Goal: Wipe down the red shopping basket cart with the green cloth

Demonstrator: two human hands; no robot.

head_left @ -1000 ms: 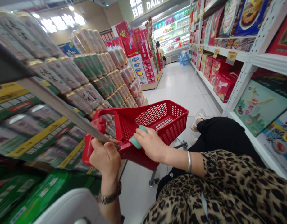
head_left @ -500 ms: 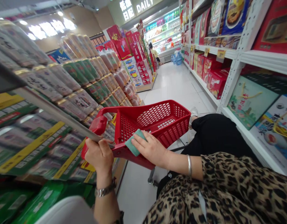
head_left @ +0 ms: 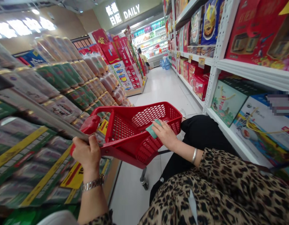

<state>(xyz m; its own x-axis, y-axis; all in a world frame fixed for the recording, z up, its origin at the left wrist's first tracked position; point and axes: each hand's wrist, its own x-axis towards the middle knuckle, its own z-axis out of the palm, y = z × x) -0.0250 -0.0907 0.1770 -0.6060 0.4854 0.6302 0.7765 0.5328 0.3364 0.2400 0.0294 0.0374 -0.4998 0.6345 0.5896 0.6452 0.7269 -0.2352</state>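
Note:
A red plastic shopping basket on wheels stands tilted in the aisle in front of me. My left hand is closed around its red handle at the near left corner. My right hand presses a small green cloth against the basket's right rim, fingers laid over the cloth. A watch sits on my left wrist and a silver bangle on my right. My leopard-print sleeve and black trousers fill the lower right.
Shelves of bottled drinks and green cartons crowd the left. White shelving with boxed goods lines the right. The white tiled aisle runs ahead to red box displays. A person is far down the aisle.
My right hand slid the green cloth from the basket's near edge along to its right rim. The view swung left and the basket shifted slightly; the left hand kept its grip.

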